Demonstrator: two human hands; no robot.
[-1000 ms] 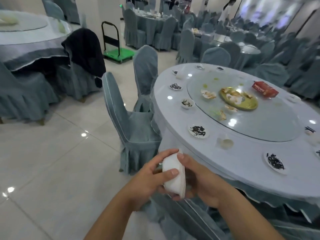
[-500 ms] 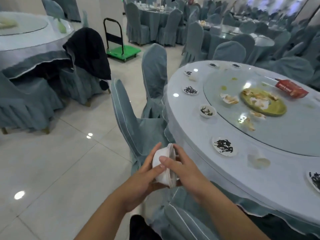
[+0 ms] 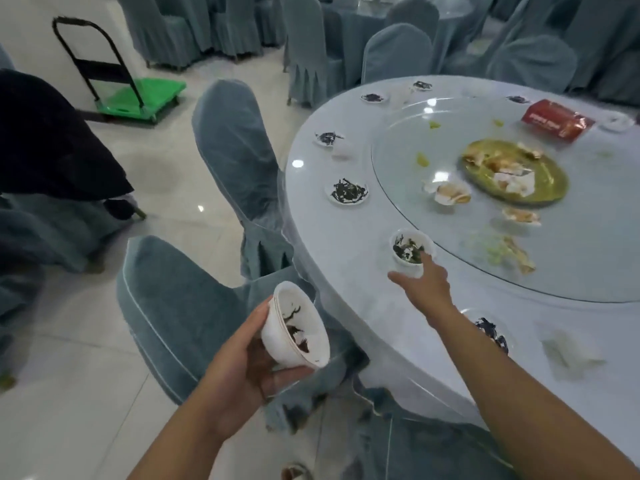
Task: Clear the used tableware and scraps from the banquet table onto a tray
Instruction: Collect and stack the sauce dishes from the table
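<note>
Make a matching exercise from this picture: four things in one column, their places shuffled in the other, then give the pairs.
Things
1. stack of white bowls
2. bowl with dark scraps
3. red packet
4. green trolley

Places
A. on the floor
B. on the glass turntable, far side
C. held in the left hand
D. near the table edge, touched by the right hand

Pairs: 1-C, 2-D, 3-B, 4-A
</note>
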